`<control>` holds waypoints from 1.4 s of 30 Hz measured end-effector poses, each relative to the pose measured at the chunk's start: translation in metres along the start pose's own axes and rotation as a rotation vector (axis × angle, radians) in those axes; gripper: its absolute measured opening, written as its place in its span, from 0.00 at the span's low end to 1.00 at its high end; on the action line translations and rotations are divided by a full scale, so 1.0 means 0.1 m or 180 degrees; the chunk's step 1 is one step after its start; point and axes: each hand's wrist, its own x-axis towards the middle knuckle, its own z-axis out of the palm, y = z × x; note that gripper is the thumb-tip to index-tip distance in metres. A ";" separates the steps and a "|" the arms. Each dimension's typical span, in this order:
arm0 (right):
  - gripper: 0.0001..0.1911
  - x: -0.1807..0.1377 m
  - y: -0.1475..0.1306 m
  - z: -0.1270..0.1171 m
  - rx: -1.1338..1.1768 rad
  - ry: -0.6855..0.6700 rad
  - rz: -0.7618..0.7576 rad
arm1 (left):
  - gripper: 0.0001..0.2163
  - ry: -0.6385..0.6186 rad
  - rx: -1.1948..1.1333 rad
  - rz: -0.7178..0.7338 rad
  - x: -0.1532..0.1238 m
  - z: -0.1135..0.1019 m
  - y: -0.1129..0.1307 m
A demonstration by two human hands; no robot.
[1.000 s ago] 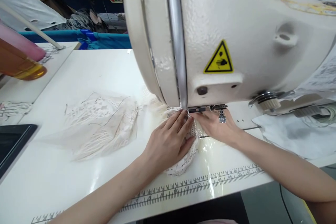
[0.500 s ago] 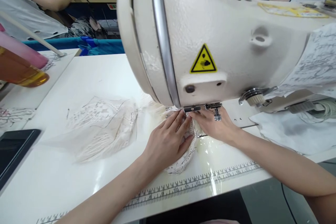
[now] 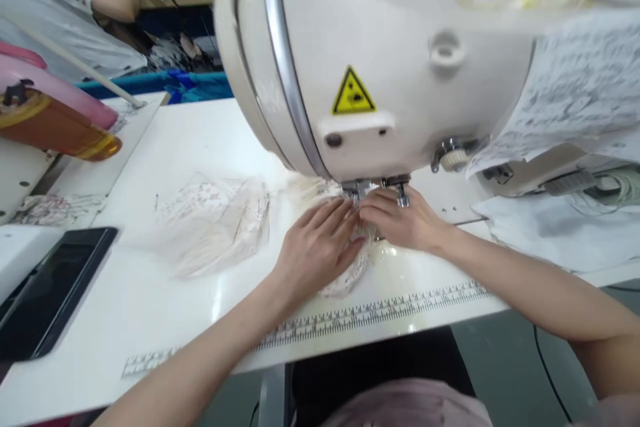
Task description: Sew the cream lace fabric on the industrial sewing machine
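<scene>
On the white sewing table [image 3: 150, 147], far left, a dark tablet [image 3: 47, 290] lay flat near the edge, and above it an amber-and-pink bottle [image 3: 60, 123] lay tilted on its side. Next along, a loose heap of sheer lace pieces [image 3: 213, 223] sat crumpled, pale and see-through. Then the left hand [image 3: 315, 247] came in from the lower left, forearm angled up, palm down, fingers stretched forward and pressed flat on the lace trim [image 3: 345, 277]. That trim was white, scalloped and openwork, curling out below the palm and running up under the presser foot [image 3: 373, 188], right beneath the cream sewing machine [image 3: 390, 60] with its yellow warning sticker [image 3: 353, 93]. The right hand [image 3: 400, 220] met it fingertip to fingertip, fingers laid flat and close together on the fabric by the foot, pinching nothing that I could see. A printed ruler strip [image 3: 380, 310] ran along the table's front edge. Far right, white cloth [image 3: 555, 233] lay bunched
</scene>
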 end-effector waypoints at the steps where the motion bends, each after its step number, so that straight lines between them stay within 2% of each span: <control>1: 0.15 -0.01 0.01 0.00 0.0044 -0.0031 -0.0127 | 0.12 0.0059 0.0014 0.0097 0.00 -0.07 0.02; 3: 0.16 -0.05 0.02 0.01 0.0100 -0.0178 -0.0330 | 0.08 0.0136 0.0024 0.0416 -0.04 -0.19 0.04; 6: 0.16 -0.08 0.03 0.05 0.0102 -0.0287 -0.0412 | 0.10 0.0131 0.0254 0.1060 -0.18 -0.32 0.08; 9: 0.16 -0.07 0.03 0.05 0.0131 -0.0173 -0.0409 | 0.09 -0.0060 0.0576 0.1179 -0.37 -0.34 0.15; 11: 0.15 -0.06 0.03 0.04 0.0174 -0.0250 -0.0392 | 0.05 -0.0056 0.0651 0.1050 -0.47 -0.34 0.17; 12: 0.14 -0.05 0.03 0.03 0.0236 -0.0334 -0.0368 | 0.07 -0.0068 0.0623 0.0927 -0.49 -0.35 0.17; 14: 0.11 -0.05 0.04 0.00 0.0448 -0.0491 -0.0314 | 0.09 -0.0140 0.0362 0.0467 -0.48 -0.41 0.16; 17: 0.13 -0.06 0.04 -0.03 0.0654 -0.0628 -0.0268 | 0.09 -0.0348 -0.0292 -0.0402 -0.36 -0.54 0.09; 19: 0.11 -0.07 0.05 -0.03 0.0561 -0.0587 -0.0264 | 0.10 -0.0558 -0.0627 -0.0635 -0.25 -0.58 0.01; 21: 0.09 -0.07 0.06 -0.02 0.0487 -0.0467 -0.0312 | 0.12 -0.0762 -0.0748 -0.0443 -0.14 -0.53 -0.06; 23: 0.10 -0.07 0.08 -0.01 0.0470 -0.0369 -0.0413 | 0.12 -0.0744 -0.0617 -0.0040 -0.06 -0.40 -0.10; 26: 0.10 -0.07 0.10 -0.03 0.0415 -0.0235 -0.0587 | 0.06 -0.0278 -0.0224 0.0434 -0.01 -0.16 -0.12; 29: 0.10 -0.06 0.10 -0.06 0.0283 -0.0040 -0.0601 | 0.06 0.0222 0.0014 0.0677 -0.03 -0.01 -0.10; 33: 0.11 -0.04 0.06 -0.08 0.0111 -0.0046 -0.0460 | 0.05 0.0361 0.0034 0.0599 -0.09 0.02 -0.08; 36: 0.06 -0.02 0.04 -0.07 0.0099 -0.0136 -0.0506 | 0.06 0.0313 -0.0112 0.0436 -0.12 0.02 -0.09; 39: 0.13 -0.03 0.06 -0.06 0.0169 -0.0348 -0.0569 | 0.07 0.0272 -0.0151 0.0391 -0.13 0.02 -0.10; 42: 0.13 -0.04 0.08 -0.05 0.0455 -0.0324 -0.0639 | 0.08 0.0246 -0.0063 0.0443 -0.14 0.02 -0.12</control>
